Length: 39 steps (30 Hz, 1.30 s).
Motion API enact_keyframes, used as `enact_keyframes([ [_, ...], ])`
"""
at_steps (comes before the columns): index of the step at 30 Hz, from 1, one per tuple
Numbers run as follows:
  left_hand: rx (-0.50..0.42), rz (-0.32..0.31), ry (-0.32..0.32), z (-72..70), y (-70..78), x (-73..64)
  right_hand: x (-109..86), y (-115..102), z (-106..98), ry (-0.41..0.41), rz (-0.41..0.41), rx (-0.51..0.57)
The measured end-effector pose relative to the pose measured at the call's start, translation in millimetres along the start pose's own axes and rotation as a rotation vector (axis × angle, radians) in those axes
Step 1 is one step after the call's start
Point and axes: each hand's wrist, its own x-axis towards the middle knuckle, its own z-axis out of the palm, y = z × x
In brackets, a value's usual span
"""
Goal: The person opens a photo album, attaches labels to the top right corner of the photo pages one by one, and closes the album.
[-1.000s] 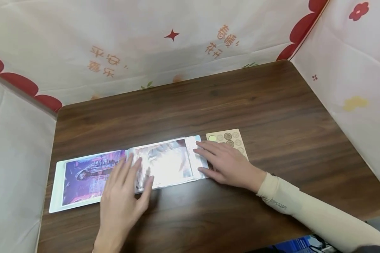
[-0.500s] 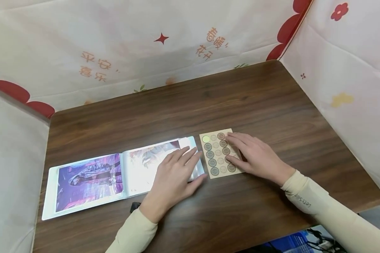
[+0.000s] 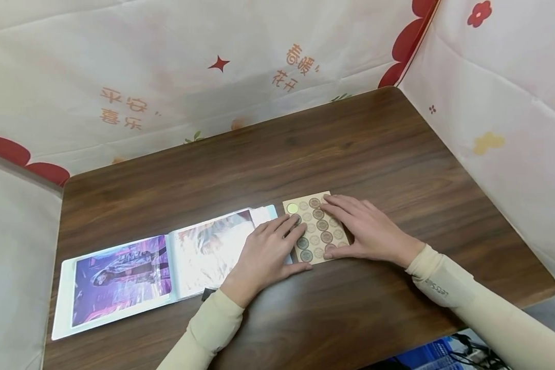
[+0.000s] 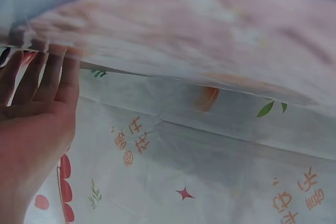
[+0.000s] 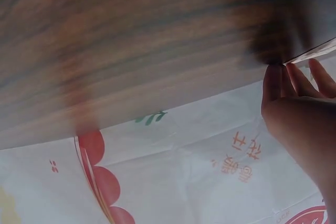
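A tan sheet of round stickers (image 3: 311, 227) lies flat on the table in the head view, its top-left circle greenish yellow. My right hand (image 3: 367, 231) rests at the sheet's right side, with fingertips on it and the thumb near its lower edge. Reaching across from the left, my left hand (image 3: 264, 254) has its extended fingers over the sheet's left side and covers some circles. Beneath that hand lies the right end of an open photo album (image 3: 213, 252). In the wrist views, the left hand (image 4: 47, 98) and right hand (image 5: 299, 98) both show extended fingers at the surface.
The album's left page holds a purple picture (image 3: 122, 285); glare whitens its right page. Dark wood table (image 3: 277, 159) extends behind and to the right. White printed cloth (image 3: 176, 67) walls in the back and sides. Blue items and cables (image 3: 444, 354) sit below the front edge.
My left hand has moved right, from the album onto the sticker sheet's left side. My right hand has shifted from the album's right end to the sheet's right side. The camera view has shifted slightly.
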Motion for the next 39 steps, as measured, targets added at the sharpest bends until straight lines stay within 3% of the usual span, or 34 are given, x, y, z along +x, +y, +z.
enact_keyframes([
  [8,-0.004,0.003,-0.011,1.0,-1.7,0.2,4.0,1.0,0.6,0.017,-0.048,-0.049],
  [20,-0.114,-0.025,0.013,-0.7,-3.5,1.0,4.2,-1.3,0.7,0.012,-0.034,-0.038],
  [26,-0.221,-0.064,0.057,0.0,-3.4,1.0,3.2,-3.1,2.3,0.042,-0.030,-0.014],
  [29,-0.296,-0.132,0.084,1.1,-1.9,1.0,2.3,-4.1,3.7,0.068,-0.031,-0.013],
  [34,-0.472,-0.309,0.126,-0.9,1.3,1.4,0.4,-7.0,4.6,0.119,-0.042,0.015],
  [39,-0.799,-0.457,0.183,-6.7,0.8,7.2,-3.2,-12.4,4.5,0.157,-0.077,0.080],
])
